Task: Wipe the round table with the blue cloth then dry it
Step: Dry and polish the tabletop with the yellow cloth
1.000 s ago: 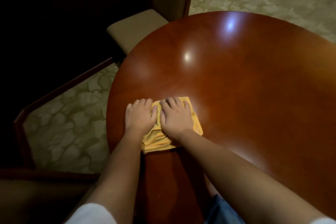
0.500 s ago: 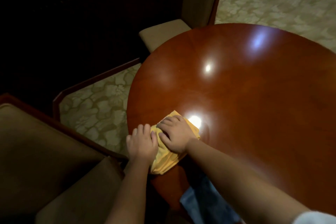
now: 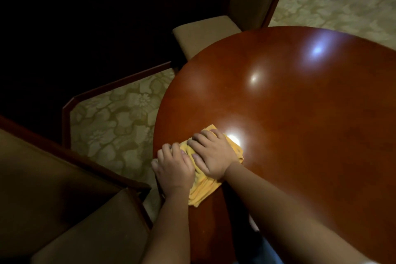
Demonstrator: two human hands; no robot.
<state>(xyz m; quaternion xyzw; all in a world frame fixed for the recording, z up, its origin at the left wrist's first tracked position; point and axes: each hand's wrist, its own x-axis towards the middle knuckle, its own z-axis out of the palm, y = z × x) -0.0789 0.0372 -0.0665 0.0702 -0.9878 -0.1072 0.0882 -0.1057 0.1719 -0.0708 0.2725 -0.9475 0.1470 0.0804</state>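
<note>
A glossy round reddish-brown table (image 3: 300, 124) fills the right of the head view, with bright light reflections on its top. A crumpled yellow cloth (image 3: 203, 188) lies at the table's near left edge. My left hand (image 3: 173, 169) presses flat on the cloth's left part, right at the rim. My right hand (image 3: 211, 155) presses on the cloth beside it, fingers spread and pointing left. Both forearms reach in from the bottom. No blue cloth is in view.
An upholstered chair (image 3: 205, 32) stands at the table's far left side. A second brown chair (image 3: 64, 210) sits close at the lower left. Patterned carpet (image 3: 115, 122) lies between them, and a dark wall or cabinet takes up the upper left.
Both hands and the yellow cloth have slid from the table's inner near part toward its left rim. My head has turned, bringing the lower left chair into view.
</note>
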